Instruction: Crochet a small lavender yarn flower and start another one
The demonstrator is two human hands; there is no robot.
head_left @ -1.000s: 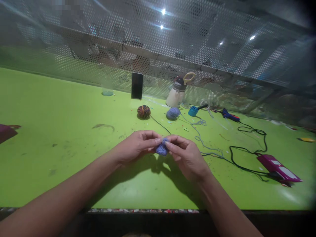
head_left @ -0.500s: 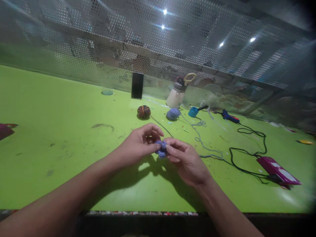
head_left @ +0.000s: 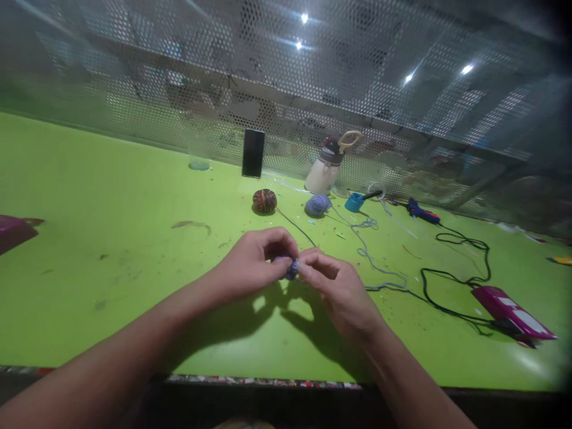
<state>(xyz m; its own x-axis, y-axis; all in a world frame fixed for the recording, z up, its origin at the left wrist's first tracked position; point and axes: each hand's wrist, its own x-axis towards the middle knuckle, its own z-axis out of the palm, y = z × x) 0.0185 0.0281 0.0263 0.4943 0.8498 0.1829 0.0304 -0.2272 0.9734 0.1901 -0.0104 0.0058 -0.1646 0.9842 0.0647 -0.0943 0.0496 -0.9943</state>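
Observation:
Between my fingertips is a small piece of blue-purple crocheted yarn work [head_left: 292,271], held above the table. My left hand [head_left: 254,259] pinches it from the left, thumb on the near side. From the other side, the thumb and forefinger of my right hand [head_left: 337,283] close on its edge. Most of the piece is covered by fingers. Beyond my hands lie a dark multicoloured yarn ball [head_left: 264,201] and a lavender yarn ball [head_left: 317,205]. A dark strand runs from the multicoloured ball to my right hand; a lavender strand [head_left: 364,250] curls across the table on the right.
On the green table [head_left: 111,196] stand a phone [head_left: 253,153], a bottle [head_left: 322,173] and a clear cup [head_left: 199,158]. Rightward are a teal container [head_left: 354,202], a blue glue gun [head_left: 422,212], a black cord and a magenta box [head_left: 513,313]. Perforated mesh [head_left: 286,89] rises behind.
The crocheted piece has turned and is more hidden by my fingers. My left fingers have curled closer over it. The whole view has shifted slightly, so the table items appear further right.

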